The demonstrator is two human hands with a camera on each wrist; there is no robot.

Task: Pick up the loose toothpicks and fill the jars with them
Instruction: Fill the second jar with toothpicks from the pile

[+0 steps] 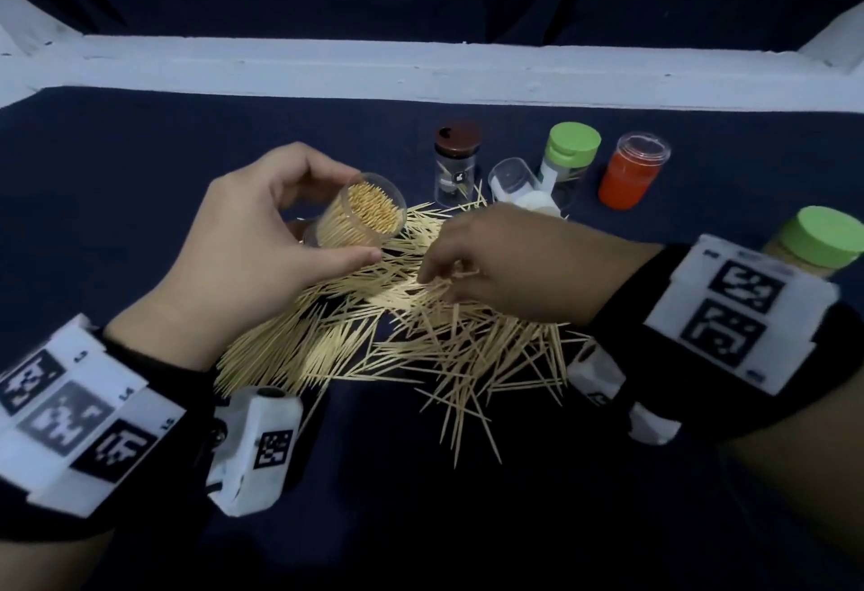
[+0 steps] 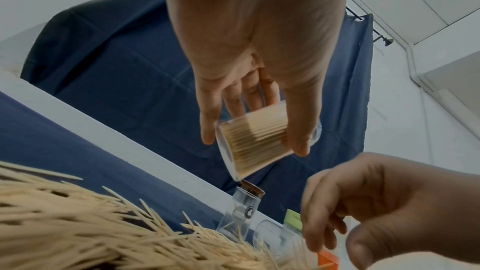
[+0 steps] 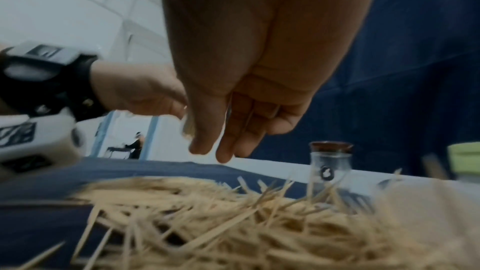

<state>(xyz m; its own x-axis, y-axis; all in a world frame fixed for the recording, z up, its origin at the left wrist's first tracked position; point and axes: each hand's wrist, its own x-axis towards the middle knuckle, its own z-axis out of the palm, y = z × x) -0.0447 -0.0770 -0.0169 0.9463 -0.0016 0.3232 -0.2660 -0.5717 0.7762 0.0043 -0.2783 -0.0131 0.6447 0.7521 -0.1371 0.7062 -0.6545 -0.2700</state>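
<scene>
A big pile of loose toothpicks lies spread on the dark blue cloth in the middle. My left hand grips a clear lidless jar packed with toothpicks. It holds the jar tilted, mouth toward me, just above the pile's far left edge. In the left wrist view the thumb and fingers wrap the jar. My right hand reaches down into the pile's middle. Its fingers hang loosely, their tips at the toothpicks, and I see no firm pinch in the right wrist view.
Behind the pile stand a brown-lidded jar, a green-lidded jar and a red jar with a clear cap. A clear jar lies on its side. Another green-lidded jar is at far right. A white rail borders the back.
</scene>
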